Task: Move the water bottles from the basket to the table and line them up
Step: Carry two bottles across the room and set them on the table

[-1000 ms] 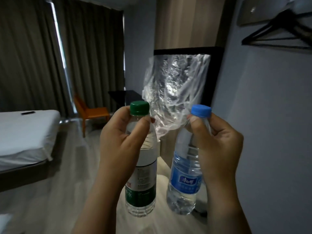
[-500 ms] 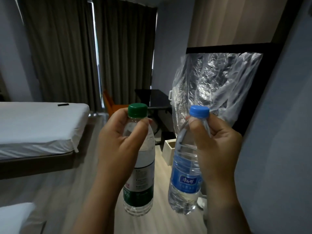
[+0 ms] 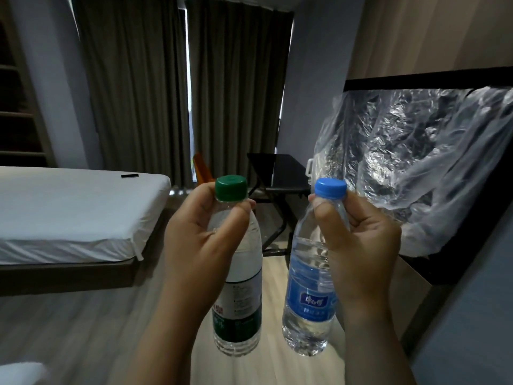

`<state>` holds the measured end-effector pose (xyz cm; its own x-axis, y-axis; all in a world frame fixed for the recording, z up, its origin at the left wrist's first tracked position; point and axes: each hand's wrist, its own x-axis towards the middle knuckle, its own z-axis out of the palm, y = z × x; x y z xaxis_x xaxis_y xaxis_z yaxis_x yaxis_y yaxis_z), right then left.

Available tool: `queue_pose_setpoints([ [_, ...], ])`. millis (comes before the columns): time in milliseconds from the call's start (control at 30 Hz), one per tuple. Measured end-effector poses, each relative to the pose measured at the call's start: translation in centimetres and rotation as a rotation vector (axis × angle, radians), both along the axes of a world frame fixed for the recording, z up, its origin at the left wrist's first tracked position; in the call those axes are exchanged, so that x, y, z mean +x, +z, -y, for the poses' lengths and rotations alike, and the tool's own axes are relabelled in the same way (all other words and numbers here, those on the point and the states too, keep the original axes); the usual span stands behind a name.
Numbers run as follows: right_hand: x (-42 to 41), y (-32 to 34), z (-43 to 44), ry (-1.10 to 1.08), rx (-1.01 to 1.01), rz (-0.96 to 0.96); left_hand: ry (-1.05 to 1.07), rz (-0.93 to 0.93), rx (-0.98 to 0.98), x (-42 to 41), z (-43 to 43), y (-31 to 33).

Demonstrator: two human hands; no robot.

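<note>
**Bedroom all around, 2 bottles up in the air**

The green-cap bottle [image 3: 244,287] and the blue-cap bottle [image 3: 306,290] hang side by side, not touching. They are in front of the black table [image 3: 288,170], nearer to the person and well apart from it. The green one is upright and the blue one leans a little.

The left hand [image 3: 200,245] wraps the top of the green-cap bottle, with the thumb just under the cap. The right hand [image 3: 361,245] curls round the neck of the blue-cap bottle. No basket shows.

Both bottles look nearly full, so they are likely a bit heavy to hold so high up. The plastic looks thin and smooth. I think it would squash if squeezed hard, and it could slip. The hard neck under each cap looks like a safe place to carry from. A hold round the middle may be steadier for standing them down.

Left of the black table is a bed [image 3: 69,212] with a white sheet. Right of it hangs crinkly clear plastic [image 3: 416,162]. Behind it are dark curtains [image 3: 138,93].
</note>
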<state>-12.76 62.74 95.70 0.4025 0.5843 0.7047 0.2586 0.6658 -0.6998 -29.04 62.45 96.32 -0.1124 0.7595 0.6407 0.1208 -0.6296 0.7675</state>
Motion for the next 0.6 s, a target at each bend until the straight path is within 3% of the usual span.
queue_pose_setpoints([
  [600,-5.4,-0.3,-27.2,-0.078,-0.018,0.011,0.011,-0.012,-0.001,-6.4,-28.9,0.0],
])
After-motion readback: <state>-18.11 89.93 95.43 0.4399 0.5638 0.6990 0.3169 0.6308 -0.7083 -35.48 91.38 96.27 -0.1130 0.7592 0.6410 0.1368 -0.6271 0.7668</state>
